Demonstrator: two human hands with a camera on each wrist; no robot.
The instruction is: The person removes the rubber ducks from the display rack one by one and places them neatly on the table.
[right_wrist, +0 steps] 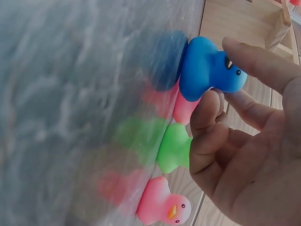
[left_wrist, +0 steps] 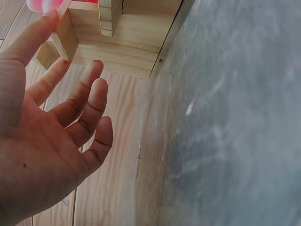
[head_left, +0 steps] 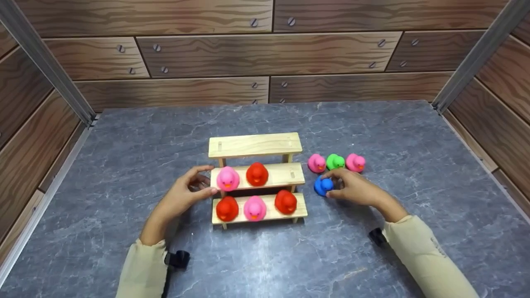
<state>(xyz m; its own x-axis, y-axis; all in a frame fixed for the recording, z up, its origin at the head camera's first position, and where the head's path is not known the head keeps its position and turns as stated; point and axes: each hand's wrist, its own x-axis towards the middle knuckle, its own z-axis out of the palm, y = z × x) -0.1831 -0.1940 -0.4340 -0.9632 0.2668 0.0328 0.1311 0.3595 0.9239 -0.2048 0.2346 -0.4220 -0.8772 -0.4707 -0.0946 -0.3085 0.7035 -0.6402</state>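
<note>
A three-step wooden display stand [head_left: 255,145] stands mid-table. My left hand [head_left: 184,190] holds the left end of its middle board, thumb at the front corner and forefinger at the back; the other fingers [left_wrist: 96,96] hang loosely curled. A pink rubber duck [head_left: 227,179] and a red duck [head_left: 257,174] sit on that board. Along the bottom board are a red duck [head_left: 227,208], a pink duck [head_left: 254,208] and another red duck [head_left: 285,201]. Right of the stand, my right hand [head_left: 354,187] pinches a blue rubber duck [right_wrist: 200,68] around its head, its base right at the tabletop.
Behind the blue duck, a pink duck [head_left: 316,163], a green duck [head_left: 335,161] and a second pink duck [head_left: 355,162] form a row on the grey marbled table [head_left: 265,265]. Wood-patterned panels [head_left: 265,56] enclose the back and sides.
</note>
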